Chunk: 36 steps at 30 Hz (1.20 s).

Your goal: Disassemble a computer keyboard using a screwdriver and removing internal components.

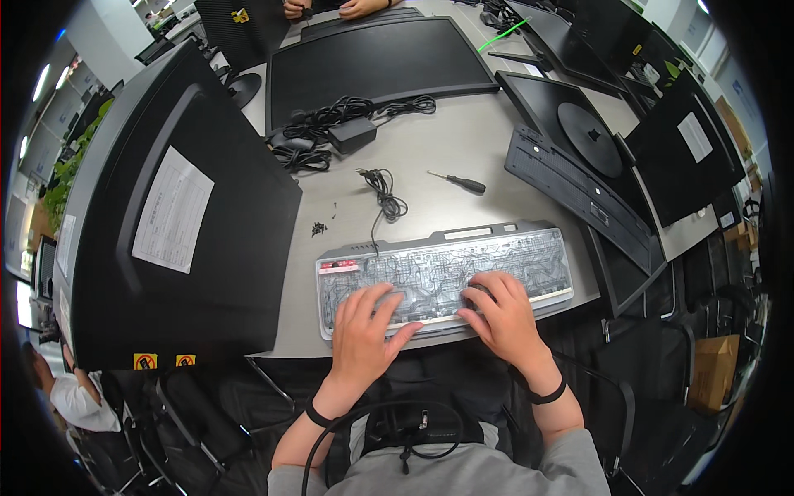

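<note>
An opened keyboard (430, 273) lies near the table's front edge, a clear membrane sheet with printed circuit lines showing in its dark tray. My left hand (364, 326) rests on the sheet's left half, fingers spread and thumb at the near edge. Right of the middle, my right hand (503, 314) touches the sheet with bent fingers apart; a dark patch between them is too unclear to name. The keyboard's cable (385, 197) is coiled behind it. A black-handled screwdriver (467, 183) and a small pile of dark screws (319, 228) lie farther back.
A black computer case (215, 273) stands at the left. A flat dark keyboard panel (579, 194) leans over monitor parts at the right. Cables with a power adapter (351, 136) lie before a monitor (380, 66). Another person's hands (357, 8) show at the far side.
</note>
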{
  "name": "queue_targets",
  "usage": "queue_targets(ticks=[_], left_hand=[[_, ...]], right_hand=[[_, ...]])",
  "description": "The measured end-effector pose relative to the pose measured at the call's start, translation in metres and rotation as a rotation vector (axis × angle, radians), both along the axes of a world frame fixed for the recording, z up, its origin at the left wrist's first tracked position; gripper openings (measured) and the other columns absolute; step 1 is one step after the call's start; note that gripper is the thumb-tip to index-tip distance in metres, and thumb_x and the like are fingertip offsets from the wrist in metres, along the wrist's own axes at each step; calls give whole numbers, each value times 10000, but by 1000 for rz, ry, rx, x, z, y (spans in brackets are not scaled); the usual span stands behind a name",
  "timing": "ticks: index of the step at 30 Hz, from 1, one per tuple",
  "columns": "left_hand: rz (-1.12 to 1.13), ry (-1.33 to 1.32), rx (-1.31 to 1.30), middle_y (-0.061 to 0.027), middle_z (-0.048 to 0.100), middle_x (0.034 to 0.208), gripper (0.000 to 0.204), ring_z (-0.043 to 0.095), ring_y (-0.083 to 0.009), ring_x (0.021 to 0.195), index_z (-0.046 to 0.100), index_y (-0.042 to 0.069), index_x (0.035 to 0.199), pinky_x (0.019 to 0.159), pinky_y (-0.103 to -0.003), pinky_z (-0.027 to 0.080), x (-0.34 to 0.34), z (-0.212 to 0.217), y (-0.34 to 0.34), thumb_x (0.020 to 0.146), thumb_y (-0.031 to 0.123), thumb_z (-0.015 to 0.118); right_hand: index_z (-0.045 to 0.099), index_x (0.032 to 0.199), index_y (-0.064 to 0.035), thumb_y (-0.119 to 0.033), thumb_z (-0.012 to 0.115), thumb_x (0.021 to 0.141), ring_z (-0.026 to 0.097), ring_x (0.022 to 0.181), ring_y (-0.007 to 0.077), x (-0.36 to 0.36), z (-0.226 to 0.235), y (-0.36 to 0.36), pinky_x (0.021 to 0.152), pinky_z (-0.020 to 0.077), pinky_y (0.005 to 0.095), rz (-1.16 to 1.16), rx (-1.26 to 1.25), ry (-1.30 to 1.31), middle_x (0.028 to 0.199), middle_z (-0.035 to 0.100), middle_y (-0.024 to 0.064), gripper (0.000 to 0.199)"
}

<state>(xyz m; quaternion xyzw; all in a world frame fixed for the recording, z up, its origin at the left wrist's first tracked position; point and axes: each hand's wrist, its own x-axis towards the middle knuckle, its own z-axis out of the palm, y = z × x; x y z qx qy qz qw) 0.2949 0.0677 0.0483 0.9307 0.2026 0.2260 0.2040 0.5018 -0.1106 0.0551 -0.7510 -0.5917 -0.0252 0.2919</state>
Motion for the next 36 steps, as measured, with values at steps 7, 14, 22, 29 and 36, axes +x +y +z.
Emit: queue_targets(ticks=[7, 14, 22, 29, 36], left_hand=[[0, -64, -38, -126, 696, 1394, 558, 659, -384, 1264, 734, 41, 1341, 1061, -485, 520, -14, 12, 4, 883, 289, 932], [218, -236, -91, -159, 741, 1299, 407, 701, -391, 1185, 752, 13, 1282, 1024, -463, 559, -53, 3, 21, 891, 43, 862], [380, -383, -119, -143, 733, 1239, 255, 700, -291, 1103, 736, -11, 1283, 999, -403, 543, -70, -15, 33, 1044, 78, 731], [208, -531, -132, -146, 739, 1122, 180, 706, -249, 984, 751, -16, 1176, 903, -358, 563, -83, 44, 12, 1037, 97, 763], [-111, -928, 429, -114, 669, 1037, 314, 624, -285, 903, 701, 21, 1212, 798, -393, 532, -130, 195, -4, 1077, 304, 711]], right_hand=[[741, 1240, -31, -196, 882, 900, 666, 1196, 385, -1, 10, -10, 1021, 534, 495, 7, 74, 50, 1297, 705, 132, 403], [764, 1198, -11, -99, 899, 877, 712, 1100, 361, -7, 11, -41, 939, 583, 444, -28, 171, 165, 1248, 748, 134, 359], [786, 1178, -18, -60, 888, 885, 732, 1092, 334, -24, 1, -62, 931, 601, 414, -60, 240, 251, 1227, 762, 116, 313], [789, 1164, 4, 36, 889, 826, 778, 1005, 332, -21, 92, -91, 885, 626, 404, -104, 418, 133, 1148, 799, 164, 355], [765, 1189, -2, -98, 853, 917, 752, 964, 311, -24, 195, -127, 811, 600, 391, 127, 1035, -72, 1126, 780, 200, 301]])
